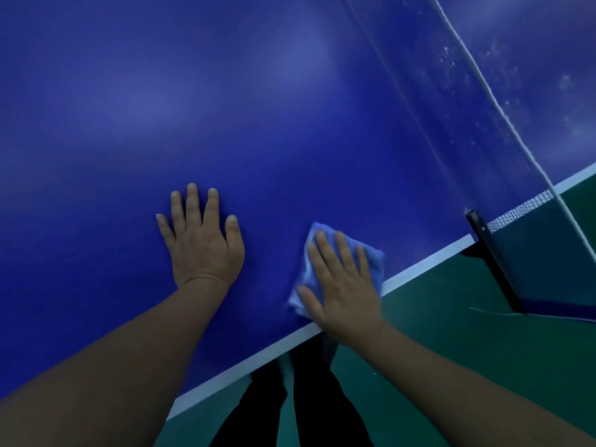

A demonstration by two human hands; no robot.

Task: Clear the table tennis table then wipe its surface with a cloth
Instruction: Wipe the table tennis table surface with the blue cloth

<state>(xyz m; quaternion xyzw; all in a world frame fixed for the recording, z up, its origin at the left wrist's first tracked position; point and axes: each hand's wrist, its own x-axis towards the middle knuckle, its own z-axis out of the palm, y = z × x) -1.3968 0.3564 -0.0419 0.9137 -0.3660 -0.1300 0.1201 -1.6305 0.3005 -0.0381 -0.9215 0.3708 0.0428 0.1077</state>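
The blue table tennis table (pixel 225 108) fills most of the head view, its white edge line running from lower left to upper right. A folded light-blue cloth (pixel 314 240) lies on the surface close to that edge. My right hand (pixel 342 282) presses flat on the cloth with straight fingers, covering most of it. My left hand (pixel 201 240) rests flat on the bare table to the left of the cloth, fingers spread.
The net (pixel 467 101) crosses the table at the right, held by a black post and clamp (pixel 493 262) at the table edge. Pale specks dot the surface beyond the net. Green floor (pixel 451 350) and my dark trouser legs (pixel 309 398) lie below the edge.
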